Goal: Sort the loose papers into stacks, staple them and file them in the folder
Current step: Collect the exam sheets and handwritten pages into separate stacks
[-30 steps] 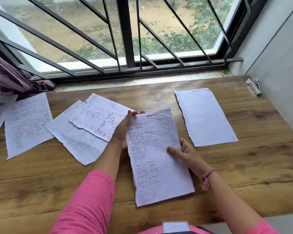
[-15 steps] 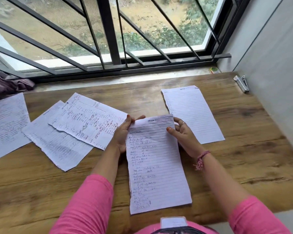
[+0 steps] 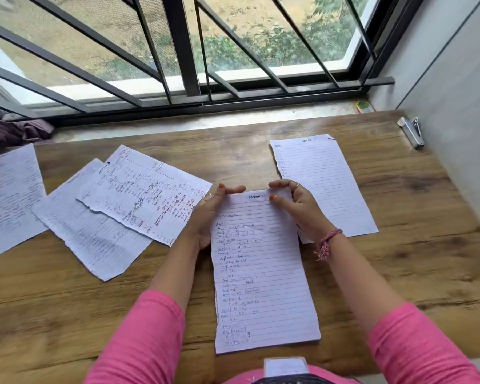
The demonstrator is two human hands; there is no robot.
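Observation:
A stack of lined sheets headed "Section 1" (image 3: 261,273) lies lengthwise in front of me on the wooden table (image 3: 399,273). My left hand (image 3: 211,214) grips its top left corner, thumb on top and fingers behind. My right hand (image 3: 299,209) pinches the top right corner, thumb on the paper. A single lined sheet (image 3: 327,184) lies just right of the stack, partly under my right wrist. Two overlapping handwritten sheets (image 3: 139,195) lie to the left, and another sheet (image 3: 9,198) at the far left. A silver stapler (image 3: 412,133) rests at the back right corner.
A grey wall (image 3: 455,92) bounds the table on the right. A barred window and its sill (image 3: 205,120) run along the back. Purple cloth (image 3: 14,131) bunches at the back left. A small green and white object (image 3: 364,107) sits on the sill.
My right hand has slid from the stack's right edge up to its top right corner. The stack's top end has been squared between both hands. The view has shifted right.

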